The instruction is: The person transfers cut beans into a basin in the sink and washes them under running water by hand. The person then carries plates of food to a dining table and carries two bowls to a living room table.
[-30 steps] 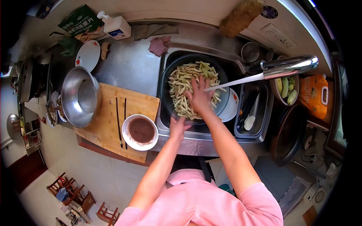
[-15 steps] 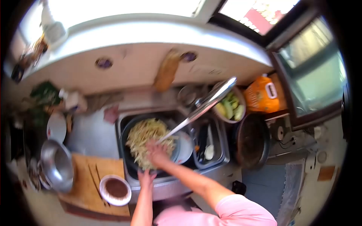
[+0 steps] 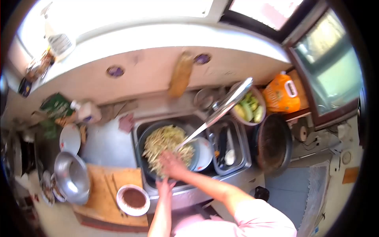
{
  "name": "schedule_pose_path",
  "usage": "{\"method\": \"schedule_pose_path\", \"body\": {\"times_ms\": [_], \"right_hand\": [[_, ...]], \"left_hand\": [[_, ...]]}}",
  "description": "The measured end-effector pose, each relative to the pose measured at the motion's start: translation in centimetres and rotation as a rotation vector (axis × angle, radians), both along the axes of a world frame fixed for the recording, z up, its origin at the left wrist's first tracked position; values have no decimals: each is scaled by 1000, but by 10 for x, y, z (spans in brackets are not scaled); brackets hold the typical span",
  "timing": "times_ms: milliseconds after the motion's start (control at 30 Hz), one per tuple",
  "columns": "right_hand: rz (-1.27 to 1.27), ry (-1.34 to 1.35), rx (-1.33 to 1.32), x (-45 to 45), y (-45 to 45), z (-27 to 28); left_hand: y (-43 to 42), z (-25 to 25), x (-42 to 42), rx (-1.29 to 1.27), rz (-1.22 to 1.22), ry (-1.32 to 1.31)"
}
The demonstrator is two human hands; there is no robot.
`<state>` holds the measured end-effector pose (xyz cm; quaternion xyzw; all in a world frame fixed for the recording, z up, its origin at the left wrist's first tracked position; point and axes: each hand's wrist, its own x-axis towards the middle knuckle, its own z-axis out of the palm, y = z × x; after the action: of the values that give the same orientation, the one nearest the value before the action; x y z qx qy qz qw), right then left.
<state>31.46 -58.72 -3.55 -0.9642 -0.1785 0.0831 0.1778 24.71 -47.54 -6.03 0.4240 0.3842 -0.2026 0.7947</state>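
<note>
Many pale strips [image 3: 162, 140]: heaped at mixed angles, no shared long axis, in a wide bowl [image 3: 195, 158] set in the sink [image 3: 187, 121].
Right hand [image 3: 172, 164]: nearer, laid on the heap's near side, fingers seemingly spread though blurred; most strips lie beyond it, far and leftward.
Left hand [image 3: 165, 186]: at the bowl's near edge; cannot tell whether it grips.
Water stream [image 3: 194, 135]: runs from the faucet [image 3: 227, 107] down beside the right hand.
Plate [image 3: 205, 155]: just right of the bowl.

Right hand [image 3: 172, 164] blurred; wall lettering [image 3: 230, 72] illegible
</note>
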Motion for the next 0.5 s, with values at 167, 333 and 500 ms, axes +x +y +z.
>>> {"method": "schedule_pose_path", "body": {"times_ms": [167,333,500], "right_hand": [[15,-23,-49,-1,-5,-3],[-11,-16,16,0,-1,0],[-54,-54,-3,6,11,8]], "left_hand": [[-3,-1,-1,36,71,43],[-2,-5,-1,31,37,37],[-2,-4,-1,48,55,42]]}}
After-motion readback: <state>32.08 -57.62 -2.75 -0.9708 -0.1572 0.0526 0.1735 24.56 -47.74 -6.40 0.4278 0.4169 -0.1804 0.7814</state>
